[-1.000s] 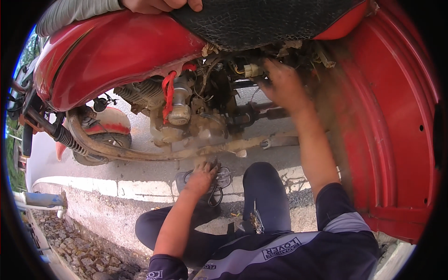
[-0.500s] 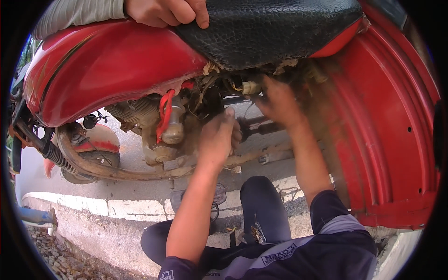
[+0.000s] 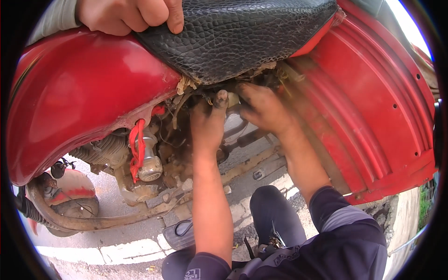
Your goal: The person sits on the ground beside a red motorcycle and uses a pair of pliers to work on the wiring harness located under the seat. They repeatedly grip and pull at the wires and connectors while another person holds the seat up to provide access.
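Both my hands are under the black seat of a red motor vehicle, among dusty wiring. A pale wire connector (image 3: 233, 99) shows between them. My right hand (image 3: 267, 108) closes on its right side, thumb and fingers bent around it. My left hand (image 3: 208, 121) is closed just left of the connector, thumb up, near loose wires (image 3: 179, 105). What its curled fingers hold is hidden behind the hand.
Above me is the black seat (image 3: 233, 37), where another person's hand (image 3: 135, 14) rests beside the red fuel tank (image 3: 98, 74). A red ribbed body panel (image 3: 359, 102) stands at right. Lower left are the engine (image 3: 107, 149), a red cloth strip (image 3: 137, 149) and a frame tube (image 3: 102, 223).
My left hand has moved up from beside the frame to the wiring near my right hand. My view has shifted closer to the seat. The other person's hand stays by the seat.
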`<state>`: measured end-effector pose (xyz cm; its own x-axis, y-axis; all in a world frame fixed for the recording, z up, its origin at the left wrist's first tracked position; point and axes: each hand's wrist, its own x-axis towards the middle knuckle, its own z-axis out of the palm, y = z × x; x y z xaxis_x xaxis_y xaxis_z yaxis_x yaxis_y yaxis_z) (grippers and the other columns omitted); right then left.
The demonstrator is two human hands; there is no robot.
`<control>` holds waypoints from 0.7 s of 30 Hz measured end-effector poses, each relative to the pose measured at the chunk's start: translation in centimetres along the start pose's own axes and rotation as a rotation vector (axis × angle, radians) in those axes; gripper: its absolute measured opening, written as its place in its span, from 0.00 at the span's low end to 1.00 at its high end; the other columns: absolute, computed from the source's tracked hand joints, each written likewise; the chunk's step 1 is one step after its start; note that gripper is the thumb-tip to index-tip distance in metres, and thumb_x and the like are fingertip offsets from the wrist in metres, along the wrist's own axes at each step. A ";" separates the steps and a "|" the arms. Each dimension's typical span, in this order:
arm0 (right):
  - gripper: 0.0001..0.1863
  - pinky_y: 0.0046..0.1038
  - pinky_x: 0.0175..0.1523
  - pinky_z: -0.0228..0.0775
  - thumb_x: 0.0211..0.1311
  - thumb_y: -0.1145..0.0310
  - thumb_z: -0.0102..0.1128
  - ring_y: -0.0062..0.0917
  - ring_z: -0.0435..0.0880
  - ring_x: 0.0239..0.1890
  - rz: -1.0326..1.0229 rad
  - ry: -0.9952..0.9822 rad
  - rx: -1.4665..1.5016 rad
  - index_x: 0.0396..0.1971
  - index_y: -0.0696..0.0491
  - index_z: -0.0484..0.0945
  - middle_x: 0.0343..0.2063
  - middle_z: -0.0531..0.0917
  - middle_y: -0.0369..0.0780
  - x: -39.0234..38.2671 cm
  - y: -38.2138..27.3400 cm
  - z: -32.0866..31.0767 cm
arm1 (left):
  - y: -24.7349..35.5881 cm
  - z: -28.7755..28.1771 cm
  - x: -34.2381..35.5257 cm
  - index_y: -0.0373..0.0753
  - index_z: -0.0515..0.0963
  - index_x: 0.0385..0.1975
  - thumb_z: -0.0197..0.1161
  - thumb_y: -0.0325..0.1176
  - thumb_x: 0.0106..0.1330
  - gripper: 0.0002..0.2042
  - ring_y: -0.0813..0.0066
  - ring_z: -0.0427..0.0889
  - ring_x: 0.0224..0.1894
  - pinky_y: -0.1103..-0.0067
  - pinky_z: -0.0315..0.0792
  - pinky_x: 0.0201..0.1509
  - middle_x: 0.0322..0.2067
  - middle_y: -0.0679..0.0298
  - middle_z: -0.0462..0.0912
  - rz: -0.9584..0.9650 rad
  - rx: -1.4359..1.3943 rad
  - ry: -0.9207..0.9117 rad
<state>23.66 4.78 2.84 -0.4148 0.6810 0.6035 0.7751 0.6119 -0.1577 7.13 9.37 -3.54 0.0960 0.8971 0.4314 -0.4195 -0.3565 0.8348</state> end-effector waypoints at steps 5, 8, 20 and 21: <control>0.24 0.44 0.47 0.79 0.54 0.76 0.70 0.52 0.85 0.45 0.012 0.029 -0.064 0.54 0.59 0.78 0.43 0.85 0.51 0.0 -0.4 0.4 | -0.6 0.1 -0.2 0.31 0.83 0.51 0.62 0.46 0.77 0.20 0.69 0.83 0.46 0.71 0.73 0.55 0.45 0.56 0.89 -0.065 0.085 0.040; 0.24 0.43 0.47 0.80 0.54 0.76 0.70 0.51 0.85 0.45 0.035 0.050 -0.046 0.54 0.58 0.79 0.42 0.85 0.51 -0.1 -0.2 0.8 | -1.1 0.4 -0.3 0.31 0.83 0.51 0.62 0.44 0.76 0.20 0.70 0.82 0.46 0.72 0.73 0.55 0.45 0.54 0.89 -0.112 0.005 0.105; 0.21 0.39 0.38 0.79 0.51 0.74 0.73 0.47 0.86 0.34 0.000 0.176 0.072 0.47 0.57 0.82 0.33 0.85 0.48 0.2 0.1 1.1 | -0.4 2.3 -0.9 0.30 0.82 0.38 0.66 0.47 0.76 0.21 0.82 0.73 0.34 0.80 0.66 0.38 0.32 0.69 0.81 -0.103 -0.018 0.243; 0.20 0.39 0.38 0.79 0.50 0.74 0.72 0.47 0.86 0.34 -0.006 0.178 0.062 0.47 0.57 0.82 0.32 0.85 0.48 0.2 0.3 1.2 | -0.4 2.0 -0.8 0.30 0.82 0.39 0.66 0.49 0.76 0.22 0.82 0.73 0.34 0.80 0.67 0.39 0.33 0.69 0.82 -0.088 -0.027 0.213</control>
<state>23.23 5.55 1.99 -0.3243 0.5989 0.7322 0.7396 0.6432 -0.1985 8.99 8.28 -3.52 -0.0582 0.9602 0.2733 -0.4419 -0.2703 0.8554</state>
